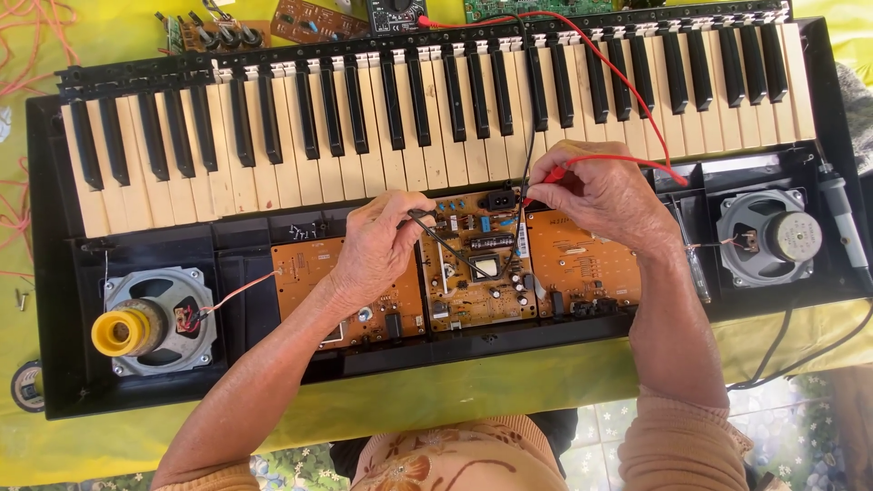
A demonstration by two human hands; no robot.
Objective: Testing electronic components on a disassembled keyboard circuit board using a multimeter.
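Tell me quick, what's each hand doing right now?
Left hand: closed, pinching the black test probe.
Right hand: closed, pinching the red test probe.

The keyboard case (55, 273) is black, its keys (436, 109) cream and black. Three orange-brown circuit boards (473, 264) sit along its near edge. A red probe lead (627, 91) and a black probe lead (527, 118) cross the keys. The left speaker (155, 320) is grey with a yellow centre. The table cover (473, 391) is yellow-green. The sleeves (682, 445) look peach, perhaps floral-patterned.
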